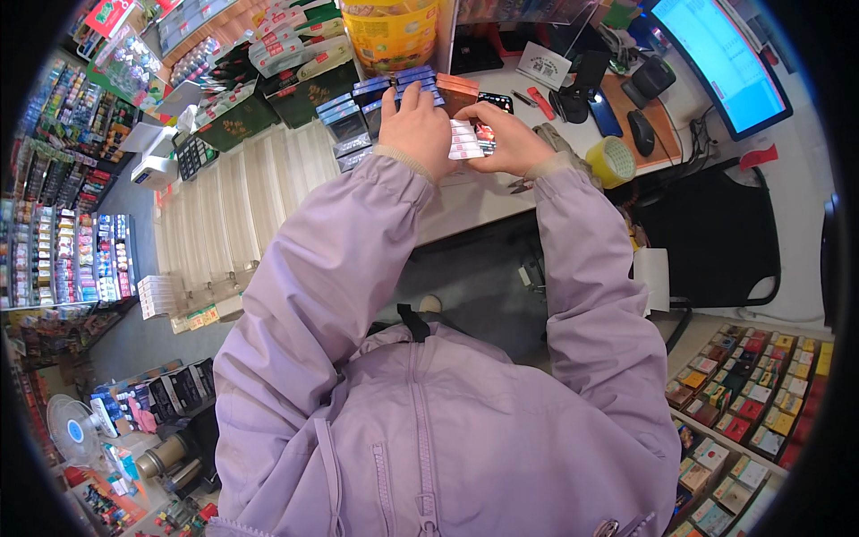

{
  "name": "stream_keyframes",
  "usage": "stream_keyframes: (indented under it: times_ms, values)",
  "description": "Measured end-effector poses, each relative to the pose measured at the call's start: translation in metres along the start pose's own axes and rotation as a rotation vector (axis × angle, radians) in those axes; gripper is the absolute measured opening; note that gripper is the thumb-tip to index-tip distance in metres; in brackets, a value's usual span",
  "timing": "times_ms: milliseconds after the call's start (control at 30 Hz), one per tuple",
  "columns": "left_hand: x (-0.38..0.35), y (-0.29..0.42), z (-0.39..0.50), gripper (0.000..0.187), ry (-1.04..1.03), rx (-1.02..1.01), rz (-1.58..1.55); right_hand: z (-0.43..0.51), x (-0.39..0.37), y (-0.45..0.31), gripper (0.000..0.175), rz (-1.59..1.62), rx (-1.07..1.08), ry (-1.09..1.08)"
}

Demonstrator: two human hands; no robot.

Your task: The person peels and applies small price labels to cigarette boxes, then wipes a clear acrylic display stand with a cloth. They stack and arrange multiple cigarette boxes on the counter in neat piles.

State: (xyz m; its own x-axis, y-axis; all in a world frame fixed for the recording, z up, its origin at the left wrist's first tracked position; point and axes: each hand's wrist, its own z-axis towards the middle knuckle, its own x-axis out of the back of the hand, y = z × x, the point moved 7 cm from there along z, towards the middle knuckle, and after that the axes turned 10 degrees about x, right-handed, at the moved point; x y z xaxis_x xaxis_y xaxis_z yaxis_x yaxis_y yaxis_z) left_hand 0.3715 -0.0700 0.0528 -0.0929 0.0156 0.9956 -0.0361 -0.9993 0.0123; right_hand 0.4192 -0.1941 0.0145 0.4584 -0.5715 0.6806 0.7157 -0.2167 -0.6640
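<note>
A stack of small white boxes (464, 139) with red marks stands on the white counter, between my two hands. My right hand (513, 137) curls around its right side, fingers and thumb touching it. My left hand (416, 127) lies over its left side, with fingers stretched toward the blue boxes (414, 76); whether it grips anything cannot be told. Dark boxes (345, 124) stand in stacks left of my left hand. Orange boxes (458, 90) stand just beyond the white stack. A phone (495, 103) with a lit screen lies behind my right hand.
Empty clear plastic trays (248, 188) lie at the left, with white boxes (156, 297) at their near end. A yellow tub (396, 33) stands behind the stacks. On the right are a yellow tape roll (611, 162), a mouse (641, 133), a monitor (725, 64) and a black chair (711, 235).
</note>
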Motion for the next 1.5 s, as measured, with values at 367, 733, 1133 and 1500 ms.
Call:
stream_keyframes:
  times_ms: [367,733,1133,1500]
  values:
    - [0.001,0.001,0.0,0.077,-0.034,0.011,0.043,-0.007,0.0,-0.002,0.094,-0.028,0.014,-0.032]
    - [0.016,0.003,-0.009,0.081,-0.067,0.018,0.05,-0.011,0.002,-0.012,0.096,-0.038,0.005,-0.006]
    - [0.109,-0.071,-0.191,0.029,0.282,-0.076,-0.608,-0.064,0.011,-0.114,0.009,0.189,-0.006,1.002]
    - [0.082,-0.269,-0.357,0.021,0.524,0.279,-0.62,0.067,-0.218,-0.311,0.014,0.283,0.337,0.199]
